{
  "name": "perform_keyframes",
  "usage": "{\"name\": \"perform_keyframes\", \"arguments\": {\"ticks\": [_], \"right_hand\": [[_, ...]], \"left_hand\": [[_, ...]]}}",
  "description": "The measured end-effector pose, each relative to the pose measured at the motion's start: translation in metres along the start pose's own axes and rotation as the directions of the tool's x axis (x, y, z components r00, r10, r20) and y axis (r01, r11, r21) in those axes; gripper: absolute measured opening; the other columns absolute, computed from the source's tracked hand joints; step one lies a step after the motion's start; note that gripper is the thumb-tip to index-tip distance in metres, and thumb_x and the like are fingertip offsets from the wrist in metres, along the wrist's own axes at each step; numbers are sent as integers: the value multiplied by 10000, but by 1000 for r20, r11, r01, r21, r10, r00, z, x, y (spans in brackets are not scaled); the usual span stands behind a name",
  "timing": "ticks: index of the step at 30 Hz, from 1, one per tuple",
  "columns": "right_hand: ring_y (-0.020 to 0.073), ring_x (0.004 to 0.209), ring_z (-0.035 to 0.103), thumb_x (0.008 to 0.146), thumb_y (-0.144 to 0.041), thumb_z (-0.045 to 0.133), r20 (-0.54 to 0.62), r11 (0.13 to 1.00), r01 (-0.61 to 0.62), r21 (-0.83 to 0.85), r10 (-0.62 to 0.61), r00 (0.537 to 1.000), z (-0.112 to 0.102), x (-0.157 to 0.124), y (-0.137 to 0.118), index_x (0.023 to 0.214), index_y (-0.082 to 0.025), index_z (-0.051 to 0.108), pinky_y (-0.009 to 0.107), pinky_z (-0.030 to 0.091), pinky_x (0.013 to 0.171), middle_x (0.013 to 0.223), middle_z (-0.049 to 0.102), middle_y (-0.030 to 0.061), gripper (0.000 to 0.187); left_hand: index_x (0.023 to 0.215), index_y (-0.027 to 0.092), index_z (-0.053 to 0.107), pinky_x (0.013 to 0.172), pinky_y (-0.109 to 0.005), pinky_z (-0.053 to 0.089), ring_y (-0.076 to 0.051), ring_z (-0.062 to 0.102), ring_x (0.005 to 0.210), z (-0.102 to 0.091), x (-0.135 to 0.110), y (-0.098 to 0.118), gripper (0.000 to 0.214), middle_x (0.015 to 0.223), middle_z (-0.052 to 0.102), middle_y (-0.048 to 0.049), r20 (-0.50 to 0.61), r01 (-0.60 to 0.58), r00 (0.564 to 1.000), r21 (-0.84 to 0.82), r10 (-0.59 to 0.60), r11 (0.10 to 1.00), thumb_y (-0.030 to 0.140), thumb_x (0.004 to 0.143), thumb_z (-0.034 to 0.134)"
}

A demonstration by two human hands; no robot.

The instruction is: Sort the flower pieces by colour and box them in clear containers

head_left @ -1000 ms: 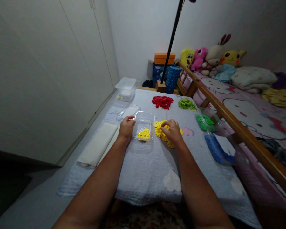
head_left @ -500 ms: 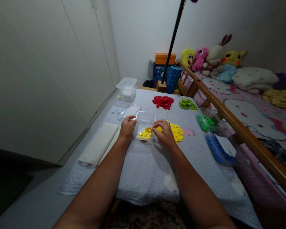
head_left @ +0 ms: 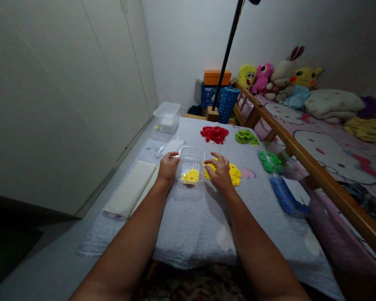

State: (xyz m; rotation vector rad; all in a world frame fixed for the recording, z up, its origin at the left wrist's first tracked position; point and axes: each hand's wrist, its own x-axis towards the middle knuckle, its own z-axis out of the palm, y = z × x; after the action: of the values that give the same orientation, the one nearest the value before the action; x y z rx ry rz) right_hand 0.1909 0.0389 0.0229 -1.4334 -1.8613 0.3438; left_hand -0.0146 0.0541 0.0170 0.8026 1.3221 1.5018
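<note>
A clear plastic container sits on the grey quilt with some yellow flower-shaped pieces inside. My left hand grips the container's left rim. My right hand rests just right of the container, on the near edge of a pile of yellow pieces, fingers curled down onto them. Whether it holds any pieces is hidden under the fingers.
Further back lie a red pile and a light green pile. To the right are containers with dark green pieces and blue pieces. A folded cloth, lidded box, wooden bed rail and black pole surround the quilt.
My right hand went from the yellow pile to the container's rim, then back to the pile. The heap of yellow pieces in the container looks a little larger. My left hand stayed put.
</note>
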Motion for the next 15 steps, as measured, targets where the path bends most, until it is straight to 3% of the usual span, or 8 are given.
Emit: {"name": "perform_keyframes", "arguments": {"ticks": [3, 6, 11, 15], "right_hand": [[317, 1355, 425, 893, -227, 560, -48, 992, -71, -102, 66, 997, -9, 5, 13, 977, -254, 779, 519, 315, 1150, 1425, 604, 82, 236], [335, 1348, 415, 857, -204, 583, -12, 965, -109, -239, 109, 994, -15, 6, 20, 940, -250, 774, 532, 306, 1131, 1416, 608, 89, 213], [375, 1375, 384, 802, -281, 695, 147, 926, -25, -376, 87, 985, -14, 1, 19, 975, -230, 754, 590, 239, 1149, 1447, 582, 123, 190], [380, 1390, 374, 784, -255, 707, 202, 921, 13, -389, 72, 977, -12, -2, 17, 949, -223, 720, 611, 203, 1157, 1440, 584, 125, 169]], "left_hand": [[979, 157, 649, 505, -223, 308, -104, 439, 509, -1, 1, -1, 429, 597, 546, 54, 7, -4, 1000, -1, 4, 1000, 295, 575, 685], [978, 153, 656, 494, -224, 292, -102, 419, 501, -2, 2, -3, 426, 587, 537, 57, -1, -19, 1000, 13, 19, 1000, 296, 578, 681], [987, 154, 653, 494, -225, 297, -105, 430, 499, -1, 1, -2, 432, 589, 539, 56, 0, -3, 1000, 11, 3, 1000, 290, 578, 675], [987, 154, 650, 500, -227, 315, -108, 445, 511, -1, -1, 0, 426, 606, 553, 49, -2, 2, 1000, 2, -2, 1000, 283, 581, 674]]}}
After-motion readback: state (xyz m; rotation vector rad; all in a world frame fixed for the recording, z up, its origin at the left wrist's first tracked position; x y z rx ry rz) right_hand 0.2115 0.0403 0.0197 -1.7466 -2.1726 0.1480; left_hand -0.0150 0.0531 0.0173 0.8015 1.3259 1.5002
